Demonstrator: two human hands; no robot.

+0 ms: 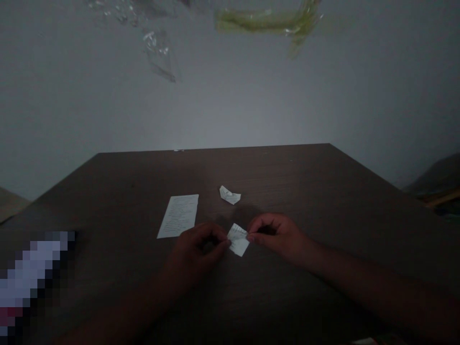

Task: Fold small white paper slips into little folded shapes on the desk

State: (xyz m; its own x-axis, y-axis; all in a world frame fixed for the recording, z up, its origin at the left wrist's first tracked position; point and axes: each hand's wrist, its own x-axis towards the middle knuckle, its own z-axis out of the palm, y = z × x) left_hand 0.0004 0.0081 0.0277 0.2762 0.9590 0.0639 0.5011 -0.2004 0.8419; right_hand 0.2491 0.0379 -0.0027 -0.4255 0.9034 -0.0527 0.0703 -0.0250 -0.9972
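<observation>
My left hand (201, 244) and my right hand (276, 237) both pinch a small folded piece of white paper (238, 239) just above the dark wooden table (305, 191). The left fingertips grip its left edge, the right fingertips its right edge. A narrow printed paper strip (178, 215) lies flat on the table to the left, behind my left hand. A small crumpled folded paper piece (229, 195) rests farther back, near the table's middle.
A pale wall (230, 105) rises behind the table's far edge. Clear plastic film (158, 48) and a yellow-green plastic strip (266, 21) hang at the top. A blurred patch (32, 278) covers the lower left. Dim light darkens the scene.
</observation>
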